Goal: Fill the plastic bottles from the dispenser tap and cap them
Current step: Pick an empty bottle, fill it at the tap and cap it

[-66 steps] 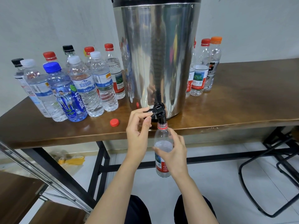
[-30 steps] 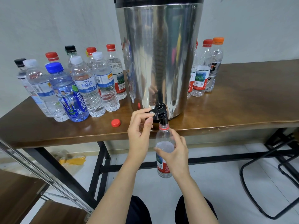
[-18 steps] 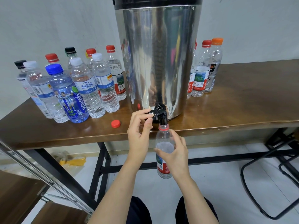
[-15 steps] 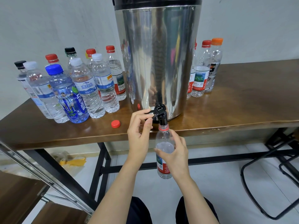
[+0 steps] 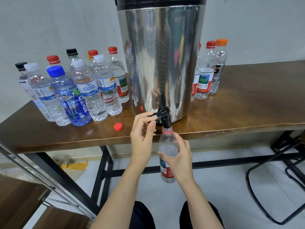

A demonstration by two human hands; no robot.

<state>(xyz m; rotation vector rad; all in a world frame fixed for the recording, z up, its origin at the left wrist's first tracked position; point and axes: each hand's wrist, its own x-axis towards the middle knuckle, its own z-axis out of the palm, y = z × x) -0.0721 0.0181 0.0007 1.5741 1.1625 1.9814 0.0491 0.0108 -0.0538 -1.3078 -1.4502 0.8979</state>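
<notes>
Item: filling step, in progress. A clear plastic bottle with a red-and-white label (image 5: 167,142) is being held upright below the front edge of the brown wooden desk (image 5: 247,106). Its open, red-ringed neck is being presented directly under the spout of the black plastic tap (image 5: 165,121) at the foot of the tall cylindrical stainless-steel dispenser (image 5: 161,60). The bottle is being grasped around its middle by the right hand (image 5: 180,158), fingers wrapped about the body. The tap's black lever (image 5: 154,115) is being pinched between thumb and fingertips of the left hand (image 5: 142,138). The water level is being obscured by fingers and label and cannot be read with certainty. A loose round red screw cap (image 5: 118,126) is lying on the desk just left of the tap. A cluster of capped clear bottles (image 5: 85,90) is standing to the left of the dispenser, and a smaller capped group (image 5: 208,71) to its right. Judged next: the lever is to be released once the bottle is nearly full and the bottle steadied under the spout until dripping ends. The red cap is then to be fetched and screwed on. Early withdrawal is being judged a spill risk.
</notes>
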